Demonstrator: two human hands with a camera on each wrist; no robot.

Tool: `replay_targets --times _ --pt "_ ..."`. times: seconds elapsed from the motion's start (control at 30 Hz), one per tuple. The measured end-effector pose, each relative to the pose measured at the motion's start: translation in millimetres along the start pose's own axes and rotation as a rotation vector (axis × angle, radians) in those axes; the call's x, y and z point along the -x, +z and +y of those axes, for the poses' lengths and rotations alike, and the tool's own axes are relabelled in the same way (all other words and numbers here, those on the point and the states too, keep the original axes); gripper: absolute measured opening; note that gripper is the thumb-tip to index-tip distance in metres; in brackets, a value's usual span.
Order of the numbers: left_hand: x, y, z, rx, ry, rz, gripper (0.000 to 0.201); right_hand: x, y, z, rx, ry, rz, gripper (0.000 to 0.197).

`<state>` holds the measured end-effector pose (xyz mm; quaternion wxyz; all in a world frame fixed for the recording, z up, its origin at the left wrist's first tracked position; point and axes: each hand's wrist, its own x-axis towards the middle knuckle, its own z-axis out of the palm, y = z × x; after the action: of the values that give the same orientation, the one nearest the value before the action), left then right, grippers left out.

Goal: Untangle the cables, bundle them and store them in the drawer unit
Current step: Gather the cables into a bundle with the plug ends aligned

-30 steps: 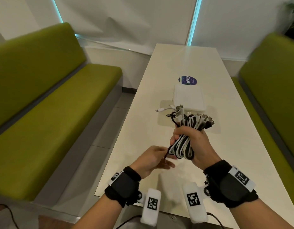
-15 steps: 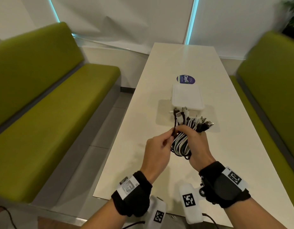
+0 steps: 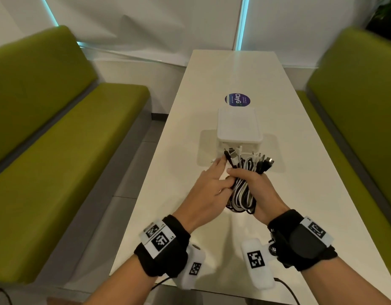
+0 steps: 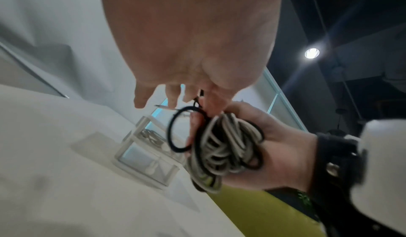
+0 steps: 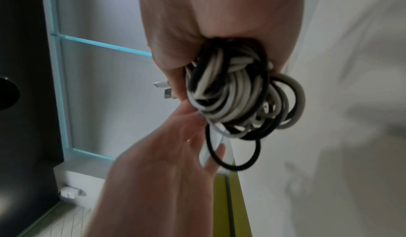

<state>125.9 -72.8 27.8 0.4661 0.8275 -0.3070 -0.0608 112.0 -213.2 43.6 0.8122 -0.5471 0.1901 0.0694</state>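
Long cream bench (image 3: 223, 73) between green upholstered seats (image 3: 47, 139), small white plastic drawer unit (image 3: 239, 126) on top. Just before it, right hand (image 3: 257, 190) clenched round coiled black-and-white cables (image 3: 241, 192), above the surface. Left hand (image 3: 209, 194) alongside, fingers touching a black strand; pinch unclear.

drawer unit (image 3: 239, 128): on the table (image 3: 300, 194), mid-length
sticker (image 3: 237, 99): just behind the drawer unit
cable bundle (image 3: 243, 190): before the drawer unit, seemingly above the table
benches (image 3: 58, 139): either side
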Motion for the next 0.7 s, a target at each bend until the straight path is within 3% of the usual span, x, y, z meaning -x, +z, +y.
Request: replay_targets --times 0.1,0.17,0.23,0.33,0.37,0.53,0.6,0.7 --pt "-12 -16 -4 0.058 -0.021 -0.103 0.041 -6 -9 3 0.012 0.048 -0.062 0.018" --pt "-18 -22 -12 0.109 -0.034 -0.101 0.037 -10 -13 6 0.045 0.068 -0.070 0.015" --pt "-21 -23 -21 0.237 -0.117 0.022 0.034 -18 -20 8 0.065 0.093 -0.067 0.013" --pt "-28 -20 -36 0.340 -0.290 0.309 0.030 -30 -35 11 0.157 0.048 -0.023 0.003" --pt "-34 -16 -42 0.282 -0.336 0.333 0.031 -33 -39 10 0.211 0.013 -0.011 0.004" --pt "-74 18 -57 -0.001 -0.470 0.164 0.020 -59 -44 -24 0.404 -0.251 0.073 0.018" --pt "-90 28 -62 -0.166 -0.429 0.173 0.019 -72 -45 -45 0.409 -0.381 0.123 0.012" --pt "-106 40 -63 -0.421 -0.316 0.179 0.024 -93 -49 -69 0.434 -0.469 0.133 0.019"
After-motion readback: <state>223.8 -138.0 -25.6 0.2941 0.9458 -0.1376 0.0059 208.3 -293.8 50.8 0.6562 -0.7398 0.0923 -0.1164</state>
